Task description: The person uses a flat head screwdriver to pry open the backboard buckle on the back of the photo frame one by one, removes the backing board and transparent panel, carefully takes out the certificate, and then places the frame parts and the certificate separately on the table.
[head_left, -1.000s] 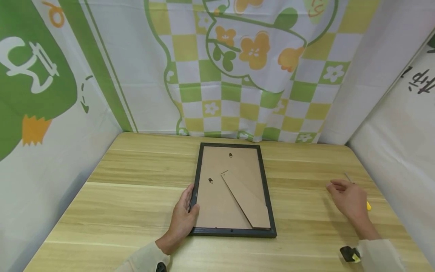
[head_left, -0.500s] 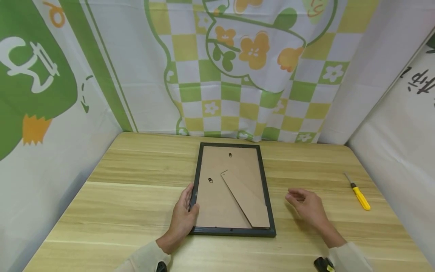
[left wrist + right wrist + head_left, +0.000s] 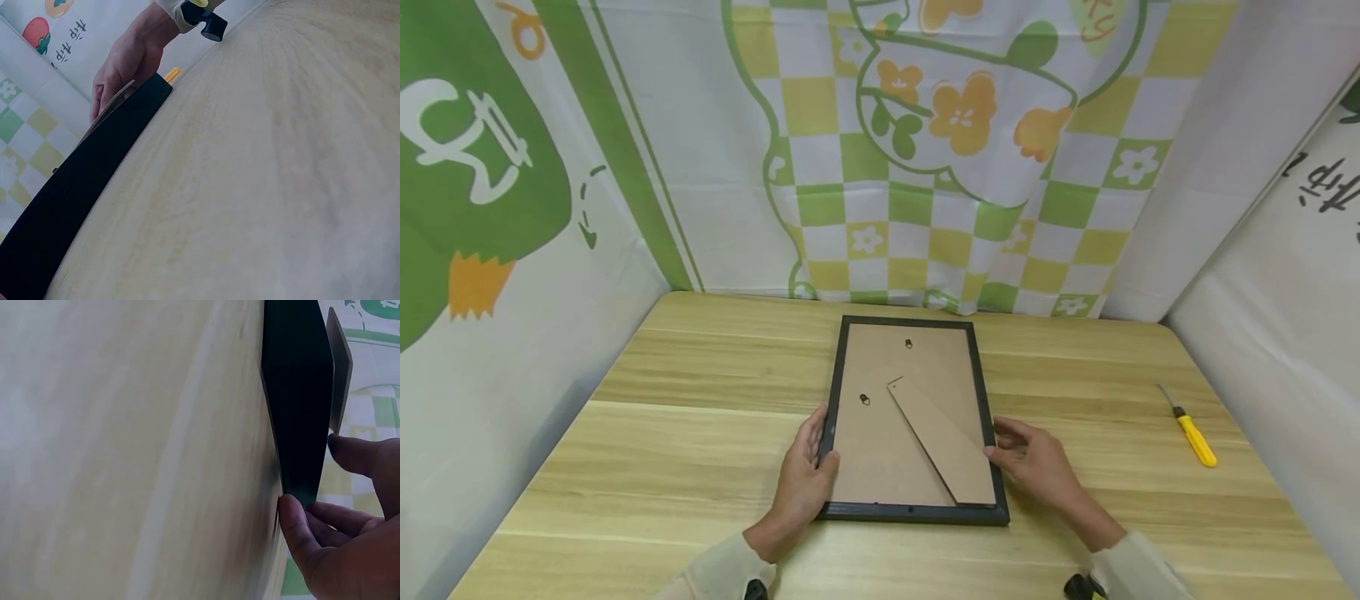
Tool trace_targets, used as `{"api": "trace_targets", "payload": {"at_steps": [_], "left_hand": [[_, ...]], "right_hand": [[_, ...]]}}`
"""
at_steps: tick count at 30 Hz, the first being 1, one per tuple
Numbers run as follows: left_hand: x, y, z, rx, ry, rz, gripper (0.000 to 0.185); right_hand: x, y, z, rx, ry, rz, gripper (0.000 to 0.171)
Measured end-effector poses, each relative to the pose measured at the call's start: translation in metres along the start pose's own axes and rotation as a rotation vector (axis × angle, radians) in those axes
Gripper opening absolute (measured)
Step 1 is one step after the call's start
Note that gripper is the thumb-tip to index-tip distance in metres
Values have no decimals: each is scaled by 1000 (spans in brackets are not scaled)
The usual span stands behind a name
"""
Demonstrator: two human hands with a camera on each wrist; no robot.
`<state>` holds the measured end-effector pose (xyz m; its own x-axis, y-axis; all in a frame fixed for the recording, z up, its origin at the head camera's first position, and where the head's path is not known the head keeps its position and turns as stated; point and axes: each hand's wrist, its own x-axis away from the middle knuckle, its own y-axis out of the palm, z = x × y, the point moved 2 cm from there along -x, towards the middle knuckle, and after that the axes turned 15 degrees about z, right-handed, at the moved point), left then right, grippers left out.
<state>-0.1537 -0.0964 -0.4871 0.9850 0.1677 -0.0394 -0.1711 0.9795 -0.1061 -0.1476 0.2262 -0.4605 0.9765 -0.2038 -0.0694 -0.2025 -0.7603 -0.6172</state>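
Head view: my right hand [image 3: 1033,467] came off screwdriver [image 3: 1195,436], now pinching right edge of picture frame [image 3: 913,419]. Left hand [image 3: 802,483] still pinches left edge. Frame face-down, mid-surface [image 3: 700,433]; I judge both-hand lift ready.

Staged recording booth, not a lived-in room. Light wooden table [image 3: 700,433] enclosed on three sides by hung cartoon-print cloths [image 3: 925,150], green and yellow checks with flowers. One yellow-handled screwdriver [image 3: 1191,429] on the tabletop.
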Motion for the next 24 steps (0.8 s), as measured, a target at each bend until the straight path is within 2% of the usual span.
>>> {"api": "trace_targets", "payload": {"at_steps": [13, 19, 24], "left_hand": [[-1, 0, -2, -15, -20, 10, 67], [-3, 0, -1, -12, -80, -3, 66], [-6, -2, 1, 4, -75, -17, 64]], "right_hand": [[-2, 5, -3, -51, 1, -23, 54], [-5, 4, -1, -53, -35, -24, 54], [-12, 1, 3, -28, -90, -50, 52]]}}
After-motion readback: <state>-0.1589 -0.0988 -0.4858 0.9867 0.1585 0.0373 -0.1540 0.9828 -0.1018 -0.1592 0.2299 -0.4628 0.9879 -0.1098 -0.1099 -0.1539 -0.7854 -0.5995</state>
